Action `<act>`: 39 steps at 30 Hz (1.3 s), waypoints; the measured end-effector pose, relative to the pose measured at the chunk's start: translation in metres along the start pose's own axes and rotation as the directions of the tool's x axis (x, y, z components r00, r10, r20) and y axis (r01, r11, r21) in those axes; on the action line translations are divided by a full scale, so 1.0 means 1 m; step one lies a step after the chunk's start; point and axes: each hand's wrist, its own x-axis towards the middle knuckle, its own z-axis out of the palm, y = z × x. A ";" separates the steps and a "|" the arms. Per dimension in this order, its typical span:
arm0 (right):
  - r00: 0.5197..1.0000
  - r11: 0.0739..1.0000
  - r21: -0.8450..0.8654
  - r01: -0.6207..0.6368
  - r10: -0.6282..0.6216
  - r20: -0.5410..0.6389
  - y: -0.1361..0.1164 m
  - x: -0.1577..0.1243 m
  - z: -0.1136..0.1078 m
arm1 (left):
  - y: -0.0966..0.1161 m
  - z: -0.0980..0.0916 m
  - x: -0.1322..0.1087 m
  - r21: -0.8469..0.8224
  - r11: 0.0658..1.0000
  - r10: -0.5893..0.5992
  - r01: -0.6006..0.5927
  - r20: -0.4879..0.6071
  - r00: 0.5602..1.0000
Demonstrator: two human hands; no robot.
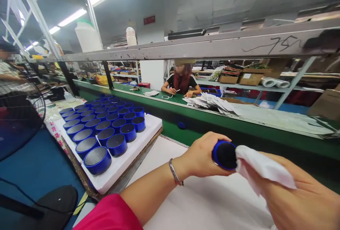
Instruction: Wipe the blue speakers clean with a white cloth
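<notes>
The right hand point(300, 201) runs off the lower right corner, partly under a white cloth point(265, 169). The cloth and the left hand point(202, 155) hide most of the side of a blue cylinder point(224, 155). A person point(7, 67) at upper left is cut off by the frame's edge. What the far worker point(182, 83) holds is too small to tell

Lower centre: my left hand point(202, 155) and right hand point(300, 198) have passage over the white bench mat point(202, 201). Obstructing leftward: the white foam tray point(138, 152) of blue round canisters point(98, 161), then the wire fan guard point(23, 116). Obstructing forward: the raised green conveyor edge point(212, 130).
</notes>
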 end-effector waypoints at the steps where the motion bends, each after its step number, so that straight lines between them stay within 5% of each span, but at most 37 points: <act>1: 0.987 0.988 -0.026 0.154 -0.153 0.045 -0.002 -0.001 0.003 | 0.001 0.001 0.000 0.021 1.000 0.001 -0.001 -0.004 1.000; 4: 0.869 0.867 -0.066 0.495 -0.492 0.051 -0.008 -0.005 0.014 | 0.004 0.004 -0.002 0.088 0.996 -0.016 0.015 0.011 1.000; 8: 0.871 0.861 -0.265 0.433 -0.476 -0.123 -0.013 -0.011 0.019 | 0.009 0.011 -0.004 0.130 0.989 -0.082 0.074 0.057 0.995; 13: 0.787 0.764 -0.224 0.605 -0.616 0.023 -0.012 -0.019 0.023 | 0.012 0.010 -0.005 0.090 0.994 -0.065 0.057 0.084 0.994; 18: 0.908 0.896 -0.267 0.355 -0.398 -0.131 -0.015 -0.017 0.023 | 0.010 0.015 -0.002 0.131 0.988 -0.100 0.082 0.130 0.987; 23: 0.868 0.853 -0.233 0.466 -0.492 -0.066 -0.013 -0.014 0.024 | 0.011 0.017 -0.002 0.111 0.989 -0.107 0.096 0.098 0.989; 28: 0.915 0.907 -0.280 0.316 -0.369 -0.165 -0.004 -0.006 0.023 | 0.016 0.010 -0.006 0.124 0.981 -0.155 0.150 0.034 0.987; 32: 0.867 0.843 -0.247 0.477 -0.498 -0.027 0.001 -0.012 0.028 | 0.017 0.004 -0.008 0.121 0.978 -0.165 0.171 -0.061 0.984; 39: 0.894 0.890 -0.263 0.371 -0.419 -0.157 -0.001 -0.011 0.028 | 0.013 0.009 -0.007 0.134 0.977 -0.174 0.166 0.050 0.983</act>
